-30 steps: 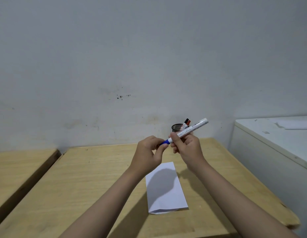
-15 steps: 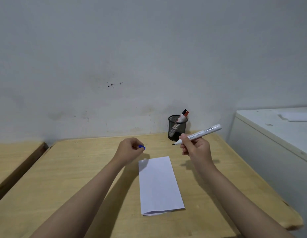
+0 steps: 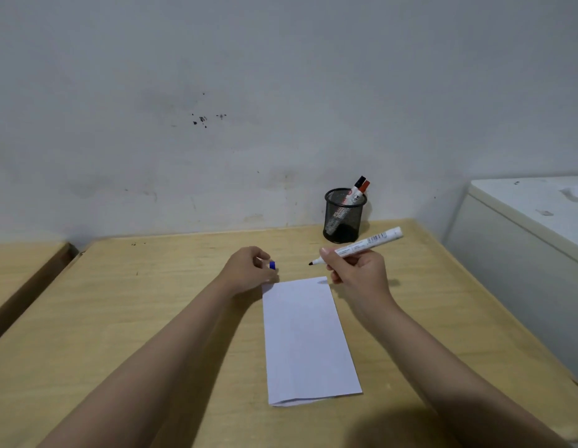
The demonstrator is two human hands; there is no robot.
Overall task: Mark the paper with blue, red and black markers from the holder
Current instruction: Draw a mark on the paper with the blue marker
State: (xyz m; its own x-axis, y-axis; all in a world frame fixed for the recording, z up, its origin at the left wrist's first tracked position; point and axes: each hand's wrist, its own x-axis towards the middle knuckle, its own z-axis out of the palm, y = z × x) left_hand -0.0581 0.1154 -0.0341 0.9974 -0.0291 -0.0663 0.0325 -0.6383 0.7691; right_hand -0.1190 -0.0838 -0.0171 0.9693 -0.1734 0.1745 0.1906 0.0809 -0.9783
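My right hand (image 3: 357,273): I am holding the blue marker (image 3: 358,246) in my fingers, near its writing end. My fingers are wrapping tight around it.
The blue marker: It is white with tiny print on its side. Its cap is off. Its dark tip is pointing left and a little down. Its back end is sticking up to the right. It is hanging in the air above the far end of the paper (image 3: 307,339), not touching it.
My left hand (image 3: 249,270): I am curling it shut around the blue cap (image 3: 272,265). Only a small bit of blue is peeking out between my fingers. This hand is sitting just by the far left corner of the paper.
The paper: It is lying flat on the table (image 3: 119,318) between my two arms. It is long and white. I am seeing no marks on it.
The holder (image 3: 344,215): It is a black mesh cup. It is standing at the back of the table, close to the wall (image 3: 249,92), past my right hand.
The other markers: The red marker (image 3: 362,189) and the black marker (image 3: 356,186) are leaning in the holder, caps up, side by side.
The white cabinet (image 3: 523,227): It is standing to the right of the table.
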